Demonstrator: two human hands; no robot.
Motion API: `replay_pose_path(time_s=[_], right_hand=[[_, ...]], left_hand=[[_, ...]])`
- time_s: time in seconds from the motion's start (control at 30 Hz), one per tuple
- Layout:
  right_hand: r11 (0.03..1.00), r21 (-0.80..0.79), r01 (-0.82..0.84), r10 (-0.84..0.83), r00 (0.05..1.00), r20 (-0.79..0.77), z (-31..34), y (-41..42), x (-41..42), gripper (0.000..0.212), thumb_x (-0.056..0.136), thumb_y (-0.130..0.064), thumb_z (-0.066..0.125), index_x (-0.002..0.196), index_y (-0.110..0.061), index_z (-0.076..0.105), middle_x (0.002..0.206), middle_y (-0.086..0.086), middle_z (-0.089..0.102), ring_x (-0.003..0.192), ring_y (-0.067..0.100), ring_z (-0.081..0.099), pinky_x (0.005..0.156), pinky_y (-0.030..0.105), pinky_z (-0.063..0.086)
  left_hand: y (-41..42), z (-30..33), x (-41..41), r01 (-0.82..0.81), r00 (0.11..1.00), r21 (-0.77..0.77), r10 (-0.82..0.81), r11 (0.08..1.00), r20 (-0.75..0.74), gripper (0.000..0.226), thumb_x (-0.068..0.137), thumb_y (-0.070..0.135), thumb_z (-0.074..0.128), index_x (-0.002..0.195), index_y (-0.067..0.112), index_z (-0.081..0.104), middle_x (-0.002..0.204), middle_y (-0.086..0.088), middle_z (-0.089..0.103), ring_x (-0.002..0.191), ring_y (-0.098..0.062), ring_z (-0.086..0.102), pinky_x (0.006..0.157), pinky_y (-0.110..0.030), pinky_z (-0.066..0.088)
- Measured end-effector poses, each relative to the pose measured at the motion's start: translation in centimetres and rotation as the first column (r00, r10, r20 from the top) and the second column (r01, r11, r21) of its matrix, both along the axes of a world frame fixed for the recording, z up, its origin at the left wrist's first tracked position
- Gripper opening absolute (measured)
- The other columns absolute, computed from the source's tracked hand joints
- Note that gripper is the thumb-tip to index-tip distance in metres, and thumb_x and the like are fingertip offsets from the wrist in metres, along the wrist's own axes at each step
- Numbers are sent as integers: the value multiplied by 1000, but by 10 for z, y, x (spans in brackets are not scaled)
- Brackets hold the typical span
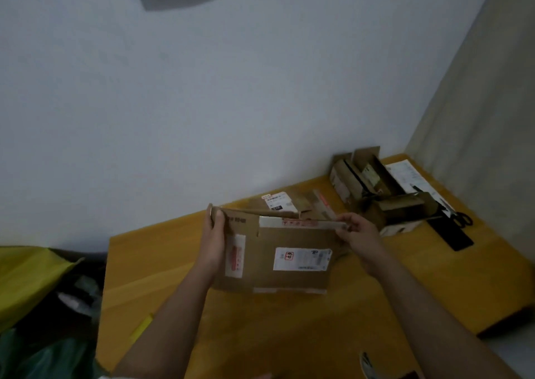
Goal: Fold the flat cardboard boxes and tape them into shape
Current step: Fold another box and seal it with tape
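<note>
Mid-frame, flattened cardboard box (289, 251) with unreadable white shipping label (302, 259), pinched at both upper corners by left hand (214, 241) and right hand (362, 238) fingers.

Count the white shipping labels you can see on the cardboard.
2: one label on the box held by the left hand and right hand; one label on flat cardboard behind. Others may be hidden.

A flattened brown box (278, 258) with a white shipping label stands on edge on the table, held upright at both top corners. Another flat box (292, 205) lies behind it; folded boxes (373, 187) sit far right.
</note>
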State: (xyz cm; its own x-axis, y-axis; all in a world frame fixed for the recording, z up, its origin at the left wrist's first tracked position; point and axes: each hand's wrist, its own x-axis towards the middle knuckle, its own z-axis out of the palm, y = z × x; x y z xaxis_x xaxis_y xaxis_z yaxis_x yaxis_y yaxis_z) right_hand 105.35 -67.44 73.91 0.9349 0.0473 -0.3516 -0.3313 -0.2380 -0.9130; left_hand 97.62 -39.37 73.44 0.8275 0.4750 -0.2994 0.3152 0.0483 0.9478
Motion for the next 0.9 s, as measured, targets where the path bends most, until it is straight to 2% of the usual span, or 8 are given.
replay_pose_path(time_s=[0.2,0.3,0.4,0.47,0.57,0.63,0.8,0.9], right_hand=[[994,92,53,-50,998,-41,-18,-16,-34,27,96,-1,54,112,-21,64,116,8,60,107,22,58,82,34,54],[970,233,71,-49,994,-97,-15,-13,-46,33,97,-11,54,128,-25,53,119,3,54,102,17,55,70,29,46],[947,320,13,35,989,-145,-6,-14,-52,33,99,-20,52,130,-32,49,121,-1,53,105,16,54,71,31,47],[962,260,-80,124,980,-157,-3,-17,-55,34,98,-23,56,130,-32,52,122,-1,53,110,18,54,72,32,52],[968,181,-173,203,966,-162,0,-25,-62,37,93,-20,65,127,-28,52,124,3,54,109,20,58,76,34,57],[965,135,-224,240,964,-118,3,-34,-66,38,90,-17,68,124,-24,54,125,2,57,111,21,59,82,35,58],[958,2,-286,285,955,-84,3,-65,-78,30,83,-14,75,111,-18,63,111,3,63,105,20,62,82,36,59],[966,-37,-255,252,965,-72,0,-81,-84,29,78,-15,80,103,-15,66,105,9,62,98,21,65,77,32,60]], left_hand=[[-25,-17,-37,49,995,-102,-57,994,-86,45,100,53,35,102,16,60,99,0,66,91,-10,60,82,-39,47],[-35,-20,-43,41,996,-111,-49,993,-78,37,97,53,44,106,21,59,104,-5,69,96,-19,66,90,-49,52],[-44,-11,-45,95,992,-136,-106,986,-74,26,98,48,46,114,32,56,98,-1,70,85,-15,69,80,-40,56],[-50,-3,-49,145,986,-137,-156,980,-67,17,98,45,47,114,42,52,104,1,66,85,-12,67,74,-33,53],[-58,-1,-54,208,969,-14,-208,978,-133,60,91,50,56,146,40,32,139,-1,38,120,-24,50,92,-39,48],[-64,-2,-58,205,971,93,-190,974,-146,74,87,48,64,149,35,26,143,-2,26,129,-29,40,100,-43,45],[-84,-10,-73,178,981,-43,-181,983,-65,61,84,29,72,128,26,30,127,-13,42,107,-29,58,77,-36,58],[-96,-15,-82,209,975,-63,-213,976,-68,41,88,20,69,118,19,40,119,-15,49,101,-28,61,77,-38,58]])
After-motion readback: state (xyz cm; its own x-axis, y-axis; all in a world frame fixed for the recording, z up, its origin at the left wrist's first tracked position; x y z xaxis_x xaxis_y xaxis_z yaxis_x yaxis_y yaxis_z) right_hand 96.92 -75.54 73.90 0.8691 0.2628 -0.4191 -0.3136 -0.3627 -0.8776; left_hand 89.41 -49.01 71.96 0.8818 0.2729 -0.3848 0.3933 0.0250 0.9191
